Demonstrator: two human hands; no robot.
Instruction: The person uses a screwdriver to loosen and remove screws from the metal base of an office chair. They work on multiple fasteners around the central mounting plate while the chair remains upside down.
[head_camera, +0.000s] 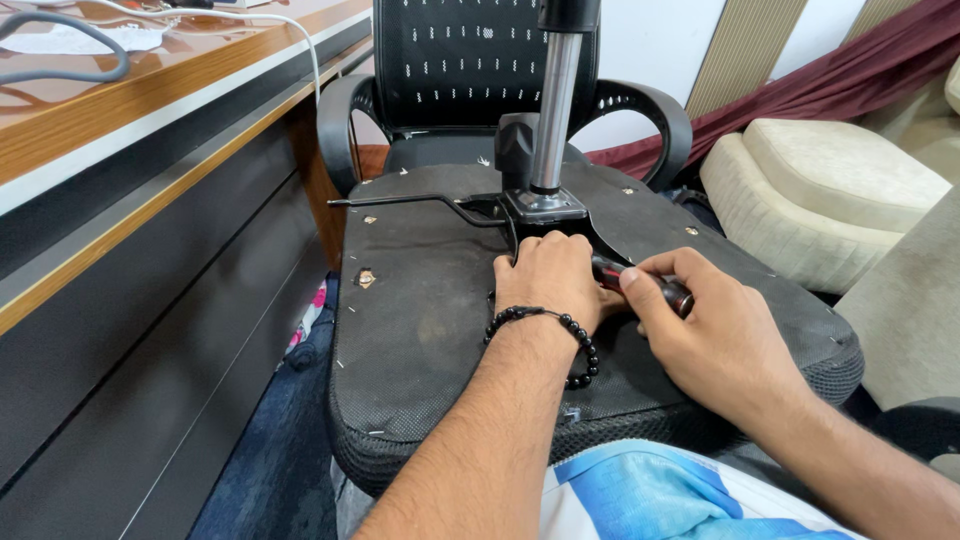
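An upturned office chair seat (420, 310) lies across my lap, its black fabric underside up. A metal mechanism plate (545, 207) with a chrome gas cylinder (553, 100) stands at its middle, and a thin black lever (400, 200) sticks out to the left. My left hand (545, 280), with a black bead bracelet at the wrist, rests knuckles up on the seat just below the plate. My right hand (715, 335) grips a screwdriver with a red and black handle (645, 283), its tip hidden under my left hand.
A wooden desk (120, 130) with a dark front panel runs along the left, cables on top. A second black mesh office chair (470, 70) stands behind the seat. Cream cushions (820, 190) and a maroon curtain (800, 90) fill the right.
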